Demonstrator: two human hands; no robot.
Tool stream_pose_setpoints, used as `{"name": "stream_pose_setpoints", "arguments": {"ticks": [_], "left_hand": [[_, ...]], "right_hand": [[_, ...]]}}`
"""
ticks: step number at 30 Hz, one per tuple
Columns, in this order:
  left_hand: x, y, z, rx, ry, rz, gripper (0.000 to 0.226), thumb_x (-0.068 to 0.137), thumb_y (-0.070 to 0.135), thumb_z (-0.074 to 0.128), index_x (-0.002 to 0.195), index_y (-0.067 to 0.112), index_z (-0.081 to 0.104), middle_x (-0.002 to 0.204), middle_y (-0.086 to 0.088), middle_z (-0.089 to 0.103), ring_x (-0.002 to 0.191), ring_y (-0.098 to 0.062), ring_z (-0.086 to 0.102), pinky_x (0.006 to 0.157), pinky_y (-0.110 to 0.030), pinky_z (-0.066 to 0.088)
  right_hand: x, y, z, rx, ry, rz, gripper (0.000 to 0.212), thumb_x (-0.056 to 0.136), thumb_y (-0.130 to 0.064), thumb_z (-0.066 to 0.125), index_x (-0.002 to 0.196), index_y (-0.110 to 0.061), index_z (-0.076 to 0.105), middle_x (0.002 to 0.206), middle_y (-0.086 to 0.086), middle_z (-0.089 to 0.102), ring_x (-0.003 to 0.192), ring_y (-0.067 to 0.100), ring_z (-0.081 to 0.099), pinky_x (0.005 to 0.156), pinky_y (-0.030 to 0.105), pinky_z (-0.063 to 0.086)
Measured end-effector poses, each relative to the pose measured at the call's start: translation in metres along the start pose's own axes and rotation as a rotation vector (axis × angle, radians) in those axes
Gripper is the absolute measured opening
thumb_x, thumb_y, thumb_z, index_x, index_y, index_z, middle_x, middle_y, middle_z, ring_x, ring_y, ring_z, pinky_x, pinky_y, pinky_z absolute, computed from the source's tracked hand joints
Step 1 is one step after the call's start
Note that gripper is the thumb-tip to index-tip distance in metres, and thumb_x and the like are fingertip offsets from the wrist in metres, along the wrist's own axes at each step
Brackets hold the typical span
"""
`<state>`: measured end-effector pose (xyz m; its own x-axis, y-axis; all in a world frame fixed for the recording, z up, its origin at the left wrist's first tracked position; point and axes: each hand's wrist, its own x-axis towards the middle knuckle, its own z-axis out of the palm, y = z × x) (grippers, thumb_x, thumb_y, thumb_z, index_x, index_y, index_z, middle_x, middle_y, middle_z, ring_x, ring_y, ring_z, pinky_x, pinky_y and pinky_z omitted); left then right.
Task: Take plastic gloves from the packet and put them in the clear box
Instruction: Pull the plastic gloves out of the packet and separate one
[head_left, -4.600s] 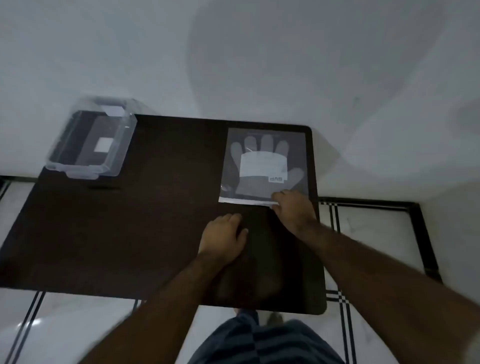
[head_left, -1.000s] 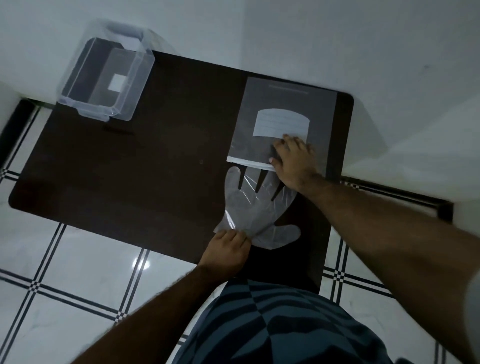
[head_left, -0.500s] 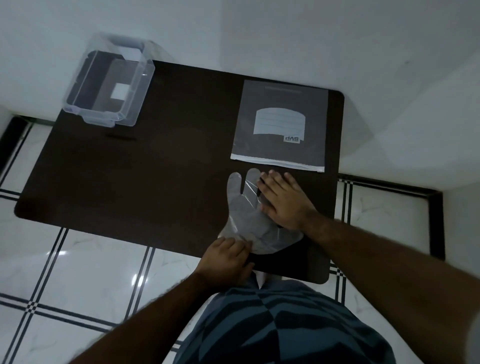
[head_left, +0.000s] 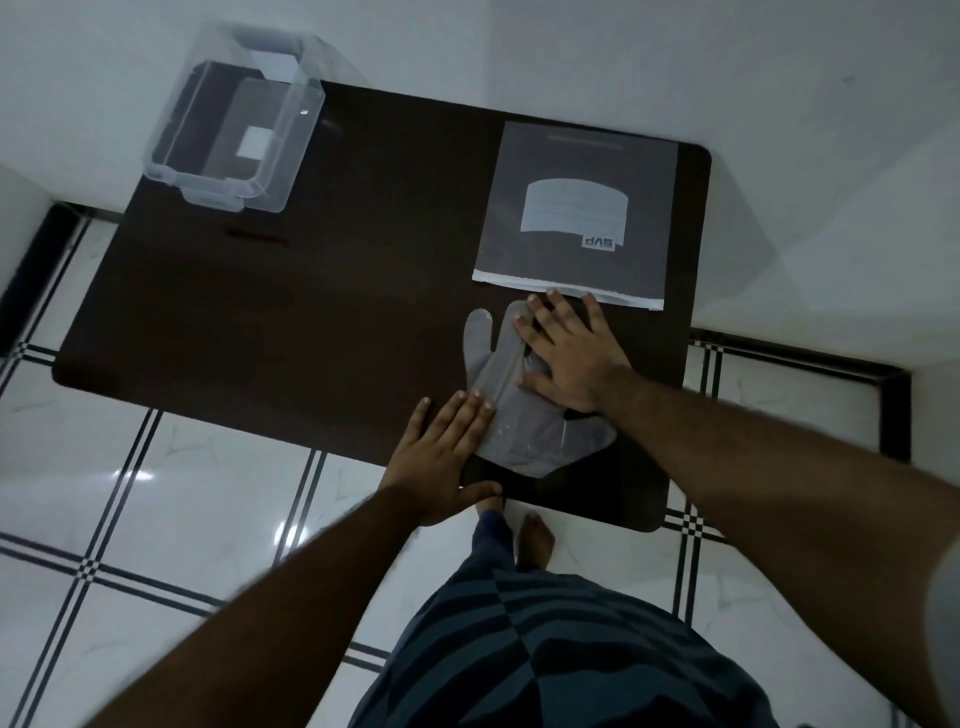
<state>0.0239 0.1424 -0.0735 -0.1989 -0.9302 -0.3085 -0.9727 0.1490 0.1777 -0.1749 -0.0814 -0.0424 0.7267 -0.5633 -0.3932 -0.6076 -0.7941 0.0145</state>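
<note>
A see-through plastic glove lies flat near the front edge of the dark table, its fingers pointing to the far side. My right hand rests palm down on its right half, fingers spread. My left hand lies flat at its left edge, fingertips touching the plastic. Just beyond the glove sits the flat grey packet with a white label, its opening toward me. The clear box stands at the table's far left corner, lid off, nothing visible inside but a white sticker.
The table stands against a white wall on a white tiled floor with black lines. My striped clothing and bare feet show below the table's front edge.
The glove came fully out of the packet. My right hand left the packet and now lies flat on the glove. My left hand opened from a pinch to a flat palm.
</note>
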Motion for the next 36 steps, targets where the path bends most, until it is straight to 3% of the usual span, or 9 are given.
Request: {"name": "stream_pose_setpoints", "arguments": {"ticks": [8, 17, 21, 24, 28, 31, 33, 36], "left_hand": [[-0.013, 0.004, -0.008, 0.011, 0.006, -0.028, 0.105, 0.098, 0.088, 0.022, 0.172, 0.017, 0.0, 0.18, -0.004, -0.001, 0.167, -0.023, -0.004, 0.131, -0.063, -0.001], [-0.041, 0.005, -0.009, -0.039, -0.053, -0.109, 0.098, 0.101, 0.084, 0.014, 0.171, 0.02, -0.01, 0.178, -0.001, -0.016, 0.165, -0.019, -0.016, 0.13, -0.056, -0.015], [-0.049, -0.007, -0.005, -0.017, -0.105, -0.088, 0.093, 0.101, 0.082, 0.01, 0.17, 0.023, -0.011, 0.179, 0.001, -0.016, 0.164, -0.017, -0.019, 0.13, -0.057, -0.017], [-0.054, -0.016, -0.007, -0.097, -0.068, -0.046, 0.092, 0.102, 0.081, 0.011, 0.171, 0.023, -0.008, 0.179, 0.002, -0.015, 0.164, -0.015, -0.018, 0.13, -0.056, -0.015], [-0.064, -0.028, -0.008, -0.366, 0.108, -0.105, 0.083, 0.106, 0.07, 0.017, 0.171, 0.022, 0.0, 0.178, 0.006, -0.007, 0.165, -0.01, -0.011, 0.132, -0.046, -0.013], [-0.073, -0.041, -0.009, -0.478, 0.185, -0.136, 0.072, 0.109, 0.053, 0.03, 0.171, 0.02, 0.014, 0.178, 0.003, 0.008, 0.165, -0.013, 0.004, 0.133, -0.04, -0.002], [-0.079, -0.05, -0.01, -0.533, 0.221, -0.146, 0.063, 0.11, 0.041, 0.042, 0.168, 0.018, 0.03, 0.175, -0.005, 0.031, 0.161, -0.02, 0.027, 0.132, -0.042, 0.017], [-0.085, -0.058, -0.014, -0.602, 0.247, -0.163, 0.049, 0.11, 0.024, 0.054, 0.157, 0.015, 0.049, 0.155, -0.008, 0.058, 0.141, -0.024, 0.053, 0.118, -0.046, 0.046]], "right_hand": [[-0.028, -0.026, 0.001, 0.015, 0.036, -0.002, 0.093, 0.098, -0.077, 0.02, 0.168, -0.02, -0.001, 0.177, 0.01, -0.005, 0.163, 0.033, -0.007, 0.128, 0.064, 0.0], [-0.075, -0.094, 0.03, 0.111, 0.147, -0.044, 0.082, 0.104, -0.066, 0.028, 0.166, -0.012, 0.024, 0.174, 0.013, 0.022, 0.162, 0.032, 0.015, 0.13, 0.057, 0.01], [-0.082, -0.115, 0.036, 0.2, 0.239, -0.046, 0.067, 0.1, -0.06, 0.045, 0.15, -0.016, 0.051, 0.153, 0.011, 0.054, 0.145, 0.031, 0.045, 0.126, 0.054, 0.026], [-0.08, -0.131, 0.035, 0.233, 0.272, -0.031, 0.059, 0.099, -0.062, 0.048, 0.138, -0.018, 0.06, 0.138, 0.008, 0.062, 0.13, 0.028, 0.053, 0.117, 0.052, 0.035], [-0.076, -0.157, 0.035, 0.234, 0.287, -0.008, 0.063, 0.098, -0.068, 0.045, 0.133, -0.019, 0.064, 0.129, 0.006, 0.064, 0.119, 0.028, 0.057, 0.107, 0.049, 0.042], [-0.069, -0.178, 0.036, 0.239, 0.268, -0.02, 0.059, 0.097, -0.067, 0.046, 0.13, -0.022, 0.065, 0.126, 0.004, 0.066, 0.116, 0.028, 0.06, 0.103, 0.049, 0.043], [-0.064, -0.189, 0.036, 0.251, 0.265, -0.008, 0.051, 0.094, -0.061, 0.058, 0.126, -0.023, 0.066, 0.121, 0.004, 0.068, 0.113, 0.029, 0.062, 0.1, 0.049, 0.045], [-0.061, -0.199, 0.038, 0.275, 0.303, 0.025, 0.038, 0.088, -0.044, 0.075, 0.117, -0.02, 0.07, 0.115, 0.007, 0.07, 0.109, 0.031, 0.065, 0.096, 0.05, 0.049]]}}
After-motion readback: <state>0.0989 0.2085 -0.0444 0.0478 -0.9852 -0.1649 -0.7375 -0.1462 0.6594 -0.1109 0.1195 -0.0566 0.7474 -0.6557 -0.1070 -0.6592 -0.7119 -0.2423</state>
